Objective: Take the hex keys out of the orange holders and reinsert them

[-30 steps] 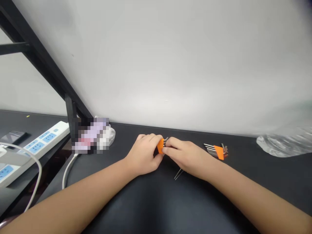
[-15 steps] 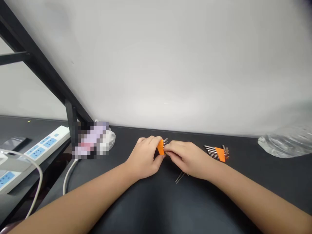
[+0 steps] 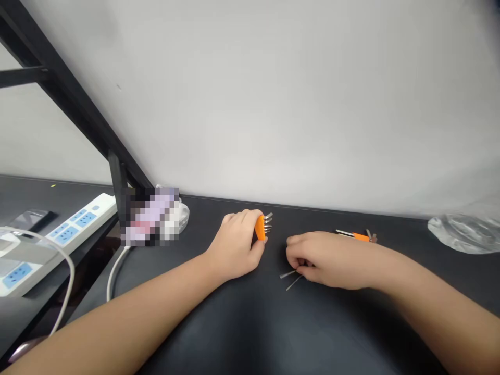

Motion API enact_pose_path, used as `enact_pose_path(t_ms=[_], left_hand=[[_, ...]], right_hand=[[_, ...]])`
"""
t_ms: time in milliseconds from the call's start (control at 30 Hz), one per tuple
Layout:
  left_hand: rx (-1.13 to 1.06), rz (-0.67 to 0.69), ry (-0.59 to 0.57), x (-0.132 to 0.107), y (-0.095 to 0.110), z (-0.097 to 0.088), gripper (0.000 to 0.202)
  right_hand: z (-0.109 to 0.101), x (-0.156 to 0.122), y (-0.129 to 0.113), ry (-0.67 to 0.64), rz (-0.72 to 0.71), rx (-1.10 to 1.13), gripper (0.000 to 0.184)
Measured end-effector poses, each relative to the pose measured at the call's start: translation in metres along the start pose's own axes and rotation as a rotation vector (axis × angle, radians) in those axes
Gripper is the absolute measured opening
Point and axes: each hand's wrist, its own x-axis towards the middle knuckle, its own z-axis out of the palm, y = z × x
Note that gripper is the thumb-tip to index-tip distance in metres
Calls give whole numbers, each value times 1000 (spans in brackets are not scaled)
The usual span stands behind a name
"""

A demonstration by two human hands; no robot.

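This seems to be an office or a small workshop; I cannot tell which one. The signs are a black table [image 3: 234,323] along a plain pale wall [image 3: 273,104], a long power strip [image 3: 76,224], a slanted black frame [image 3: 76,101], and an orange holder [image 3: 260,228] with metal keys [image 3: 267,221].

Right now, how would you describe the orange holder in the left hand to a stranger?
Below the pale wall is the black table. Near its middle, the left hand grips the orange holder, short metal ends poking out to the right. Unlike the second holder, lying partly hidden behind the right wrist, this one is in hand.
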Motion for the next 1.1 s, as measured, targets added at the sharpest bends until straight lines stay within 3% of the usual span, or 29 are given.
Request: enact_pose_path(t_ms=[200, 500, 733, 867, 967, 1100], left_hand=[[-3, 0, 0, 0, -1, 1, 32], [-28, -16, 23, -1, -1, 1, 35], [-4, -12, 21, -1, -1, 1, 36], [35, -11, 18, -1, 0, 0, 36], [29, -13, 4, -1, 0, 0, 32], [3, -10, 21, 0, -1, 0, 31]], right_hand=[[8, 4, -5, 51, 25, -52, 11], [5, 17, -1, 442, -35, 72, 14], [9, 18, 0, 490, -94, 14, 13], [9, 15, 1, 580, -188, -25, 15], [9, 15, 1, 671, -248, 32, 16], [14, 21, -3, 736, -203, 228, 10]])
